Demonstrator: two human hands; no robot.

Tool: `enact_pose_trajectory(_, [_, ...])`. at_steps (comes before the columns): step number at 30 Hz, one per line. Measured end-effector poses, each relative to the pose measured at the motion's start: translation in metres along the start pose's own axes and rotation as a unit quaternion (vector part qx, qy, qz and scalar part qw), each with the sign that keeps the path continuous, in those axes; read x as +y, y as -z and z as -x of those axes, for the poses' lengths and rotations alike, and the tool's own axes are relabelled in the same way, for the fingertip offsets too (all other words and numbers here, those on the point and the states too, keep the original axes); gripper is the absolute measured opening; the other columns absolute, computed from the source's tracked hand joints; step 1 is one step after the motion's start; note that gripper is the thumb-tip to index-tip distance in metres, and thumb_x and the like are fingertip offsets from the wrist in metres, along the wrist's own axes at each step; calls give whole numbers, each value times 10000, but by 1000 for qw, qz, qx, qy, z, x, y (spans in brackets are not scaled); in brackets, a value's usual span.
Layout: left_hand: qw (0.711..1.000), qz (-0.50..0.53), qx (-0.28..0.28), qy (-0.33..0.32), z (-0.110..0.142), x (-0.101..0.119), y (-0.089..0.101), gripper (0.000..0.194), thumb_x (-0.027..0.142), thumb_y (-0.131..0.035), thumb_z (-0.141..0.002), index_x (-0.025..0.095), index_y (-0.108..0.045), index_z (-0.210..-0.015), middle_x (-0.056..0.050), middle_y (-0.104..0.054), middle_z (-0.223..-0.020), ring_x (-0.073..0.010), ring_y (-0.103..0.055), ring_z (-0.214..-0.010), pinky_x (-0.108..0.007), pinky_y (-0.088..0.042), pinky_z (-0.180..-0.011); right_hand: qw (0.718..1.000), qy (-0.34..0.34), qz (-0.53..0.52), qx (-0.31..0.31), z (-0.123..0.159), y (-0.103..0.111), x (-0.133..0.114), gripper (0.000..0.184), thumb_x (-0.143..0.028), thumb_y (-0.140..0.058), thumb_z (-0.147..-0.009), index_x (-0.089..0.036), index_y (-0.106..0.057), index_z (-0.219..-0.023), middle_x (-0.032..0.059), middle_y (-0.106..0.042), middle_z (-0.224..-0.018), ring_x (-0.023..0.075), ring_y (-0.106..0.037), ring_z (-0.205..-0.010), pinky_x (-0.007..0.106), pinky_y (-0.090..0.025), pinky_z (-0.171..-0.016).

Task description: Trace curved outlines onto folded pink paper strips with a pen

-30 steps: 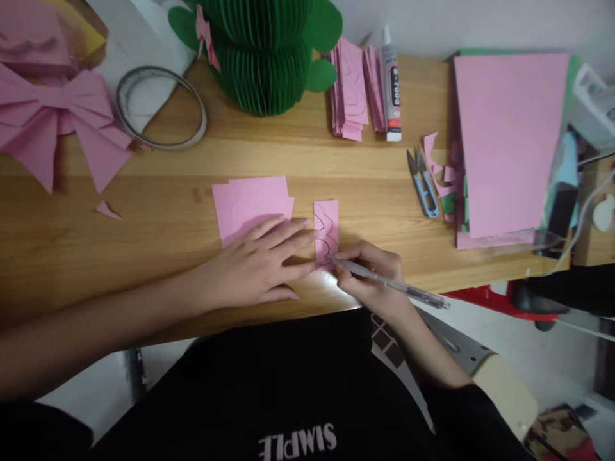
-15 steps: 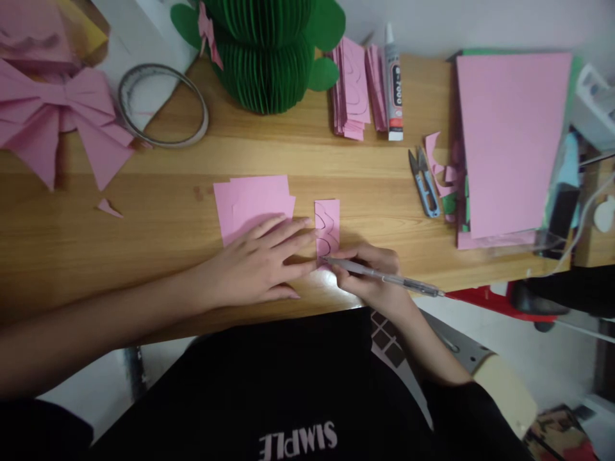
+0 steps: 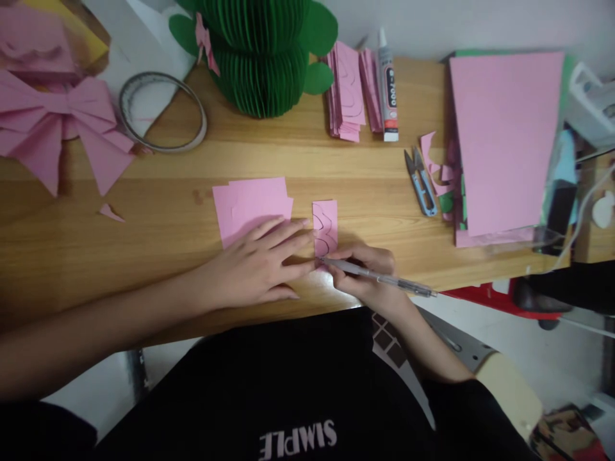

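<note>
Lying between both hands (image 3: 259, 266) (image 3: 371, 288) is a pink strip (image 3: 327, 224).

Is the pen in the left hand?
No, the right hand holds the pen, and the left hand lies spread partly over pink sheets.

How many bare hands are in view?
2: the left hand rests on rectangular pink paper sheets; the right hand holds a slim grey pen at a narrow pink paper strip.

Pale wall (image 3: 418, 29) behind 1 wooden table (image 3: 355, 182); whitish floor (image 3: 557, 365) below.
</note>
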State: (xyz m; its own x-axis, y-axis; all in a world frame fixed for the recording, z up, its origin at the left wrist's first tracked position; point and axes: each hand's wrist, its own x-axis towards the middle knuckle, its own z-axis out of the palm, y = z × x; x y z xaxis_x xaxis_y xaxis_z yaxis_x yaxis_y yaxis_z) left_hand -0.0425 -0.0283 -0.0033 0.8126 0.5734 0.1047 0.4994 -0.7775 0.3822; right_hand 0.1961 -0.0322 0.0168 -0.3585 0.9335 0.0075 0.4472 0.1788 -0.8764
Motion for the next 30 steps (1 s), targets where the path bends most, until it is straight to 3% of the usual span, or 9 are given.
enact_pose_trajectory(5, [1000,3,1,1,0,0,0,517,546,-728,-855,276,-650,-1289,-142,-508,-1505,-358,-447,-1400,-545,-351,-1147,997,-5,44,67,6,4,-4,44,-167,-666,-787,-203,-683,-805,-48,-713,-603,80,-586,-431,183,-467,-420])
enact_pose_trajectory(8, [1000,5,-6,3,0,0,0,500,546,-705,-875,283,-649,-1296,-136,-502,-1512,-358,-440,-1405,-545,-339,-1150,989,6,101,104,15,6,-4,67,-208,-639,-869,-218,-670,-928,-19,-743,-716,116,-653,-544,217,-507,-478])
enact_pose_trajectory(12, [1000,6,-5,9,1,1,-1,506,558,-693,-880,280,-645,-1299,-122,-491,-1525,-346,-428,-1415,-522,-304,-1174,966,114,218,79,25,3,2,175,-262,-601,-945,-218,-671,-1100,59,-759,-935,198,-712,-832,324,-577,-703])
enact_pose_trajectory(16, [1000,0,3,13,1,4,0,464,547,-672,-900,265,-660,-1268,-119,-505,-1514,-330,-392,-1442,-494,-286,-1189,940,167,283,86,30,-3,8,187,-238,-578,-965,-197,-659,-1128,68,-767,-949,213,-686,-873,349,-548,-733])
enact_pose_trajectory(23, [999,32,1,14,0,3,5,391,505,-556,-982,253,-672,-1258,-156,-498,-1498,-362,-388,-1436,-560,-351,-1137,932,189,290,105,31,-8,13,144,-222,-580,-964,-194,-680,-1065,41,-788,-962,201,-654,-886,354,-508,-793])
enact_pose_trajectory(30, [993,107,15,41,-6,0,19,308,322,-541,-990,157,-644,-1229,-163,-580,-1394,-342,-486,-1356,-567,-426,-1104,939,180,279,89,34,-9,11,219,-170,-643,-902,-200,-689,-1113,33,-799,-1062,210,-640,-961,366,-470,-854])
